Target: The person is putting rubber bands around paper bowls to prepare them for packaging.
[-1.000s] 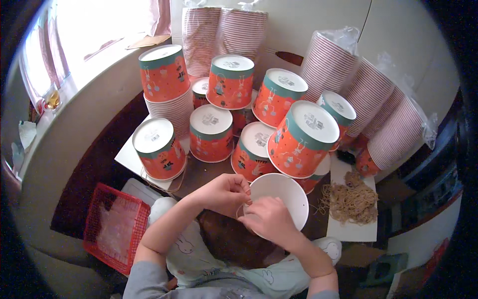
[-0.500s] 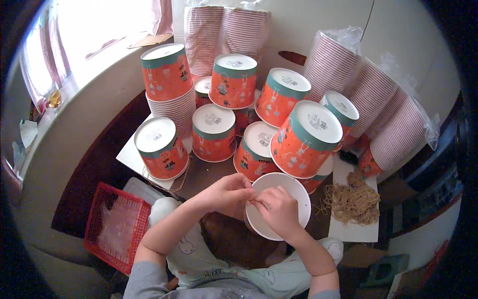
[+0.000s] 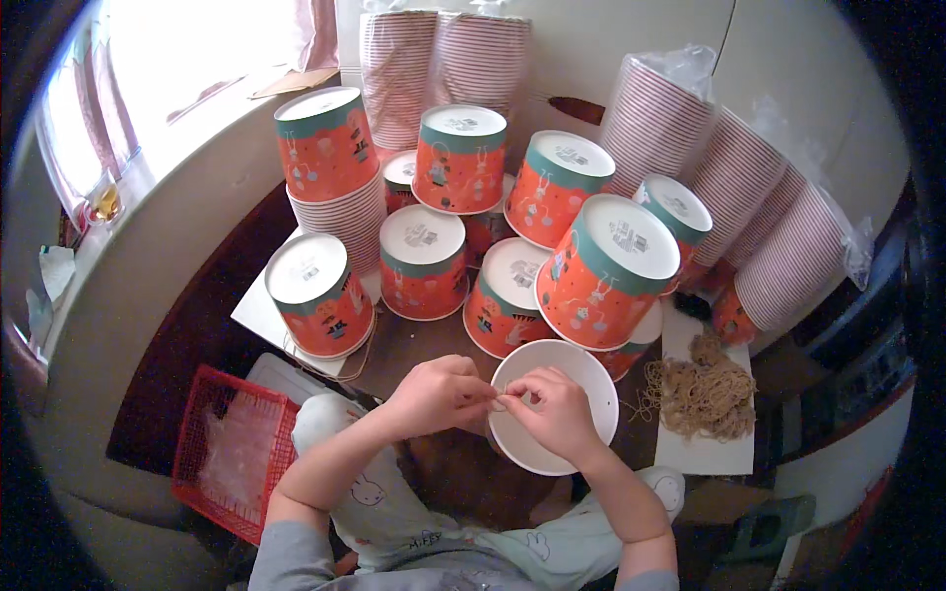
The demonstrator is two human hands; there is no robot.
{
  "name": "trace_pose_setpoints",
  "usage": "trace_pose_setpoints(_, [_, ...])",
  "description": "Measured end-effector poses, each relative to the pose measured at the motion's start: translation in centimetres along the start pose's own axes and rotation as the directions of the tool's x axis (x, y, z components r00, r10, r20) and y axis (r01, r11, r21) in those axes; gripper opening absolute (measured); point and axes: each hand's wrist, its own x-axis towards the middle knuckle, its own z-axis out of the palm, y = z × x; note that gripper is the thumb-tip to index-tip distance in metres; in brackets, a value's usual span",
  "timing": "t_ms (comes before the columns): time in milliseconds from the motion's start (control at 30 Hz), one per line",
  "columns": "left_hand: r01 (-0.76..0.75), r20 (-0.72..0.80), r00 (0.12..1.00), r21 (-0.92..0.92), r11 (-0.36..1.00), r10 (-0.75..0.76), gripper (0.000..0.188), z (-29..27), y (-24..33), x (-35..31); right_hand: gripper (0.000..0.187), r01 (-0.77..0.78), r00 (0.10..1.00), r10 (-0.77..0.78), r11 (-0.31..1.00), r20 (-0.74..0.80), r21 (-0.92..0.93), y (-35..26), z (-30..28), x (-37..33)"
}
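Observation:
A paper bucket (image 3: 581,433) stands upright in front of me, its white inside facing up and a small dark hole near its right rim. At its left rim my left hand (image 3: 440,396) is closed in a pinch. My right hand (image 3: 554,412) reaches over the bucket's opening, thumb and finger pinched against the left fingertips. Between them is a thin pale strand that looks like string, mostly hidden by the fingers. Right of the bucket lies a tangled bunch of tan string (image 3: 705,399), with loose ends toward the bucket.
Several orange and green paper buckets stand upside down beyond my hands, such as a tall one (image 3: 606,281) close by and one at the left (image 3: 320,295). Wrapped bucket stacks (image 3: 660,123) lean at the back and right. A red plastic basket (image 3: 236,453) sits at lower left.
Both hands have shifted slightly; the left hand's fingers are bent more and its back is raised. The fingertips stay together at the bucket's left rim. The view has moved a little.

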Motion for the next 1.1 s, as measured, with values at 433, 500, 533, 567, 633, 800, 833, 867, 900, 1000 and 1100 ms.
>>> trace_pose_setpoints(433, [-0.215, -0.146, 0.949, 0.342, 0.915, 0.278, 0.012, 0.1, -0.1, -0.1, 0.012, 0.025, 1.0, -0.024, 0.997, -0.009, 0.071, 0.1, 0.2, 0.0])
trace_pose_setpoints(500, [-0.238, -0.18, 0.933, 0.345, 0.908, 0.313, 0.012, 0.4, -0.2, 0.0, 0.012, 0.037, 0.999, -0.036, 0.997, -0.016, 0.072, 0.2, 0.2, 0.0])
trace_pose_setpoints(533, [-0.223, -0.206, 0.938, 0.256, 0.94, 0.279, 0.013, 0.7, -0.3, 0.0, 0.012, 0.044, 0.999, -0.043, 0.996, -0.016, 0.073, 0.3, 0.2, 0.0])
trace_pose_setpoints(567, [-0.208, -0.229, 0.943, 0.165, 0.964, 0.243, 0.013, 0.8, -0.4, 0.0, 0.011, 0.052, 0.999, -0.051, 0.996, -0.017, 0.075, 0.3, 0.2, 0.0])
trace_pose_setpoints(633, [-0.141, -0.182, 0.97, 0.109, 0.984, 0.159, 0.012, 0.7, -0.2, -0.1, 0.011, 0.035, 0.999, -0.034, 0.996, -0.02, 0.08, 0.3, 0.3, 0.0])
trace_pose_setpoints(800, [0.092, -0.059, 0.992, -0.227, 0.97, -0.108, 0.012, 0.6, -0.2, -0.4, 0.011, 0.009, 1.0, -0.007, 0.997, -0.02, 0.076, 0.3, 0.3, 0.0])
trace_pose_setpoints(833, [0.13, -0.033, 0.989, -0.269, 0.954, -0.144, 0.013, 0.6, -0.3, -0.4, 0.011, 0.017, 1.0, -0.015, 0.997, -0.025, 0.074, 0.3, 0.3, 0.0])
trace_pose_setpoints(867, [0.168, -0.005, 0.984, -0.31, 0.936, -0.178, 0.015, 0.6, -0.2, -0.4, 0.011, 0.025, 0.999, -0.022, 0.997, -0.03, 0.071, 0.3, 0.2, 0.0])
trace_pose_setpoints(900, [0.167, -0.002, 0.984, -0.309, 0.936, -0.176, 0.015, 0.5, -0.1, -0.3, 0.011, 0.023, 0.999, -0.021, 0.997, -0.034, 0.071, 0.2, 0.2, 0.0])
trace_pose_setpoints(1000, [0.302, 0.076, 0.95, -0.467, 0.831, -0.302, 0.016, 0.7, 0.2, -0.2, 0.011, 0.01, 0.999, -0.008, 0.998, -0.033, 0.057, 0.3, 0.2, -0.1])
trace_pose_setpoints(1100, [0.288, 0.035, 0.949, -0.505, 0.814, -0.314, 0.017, 1.1, 0.1, -0.1, 0.012, 0.023, 0.999, -0.022, 0.999, -0.038, 0.042, 0.4, 0.2, -0.1])
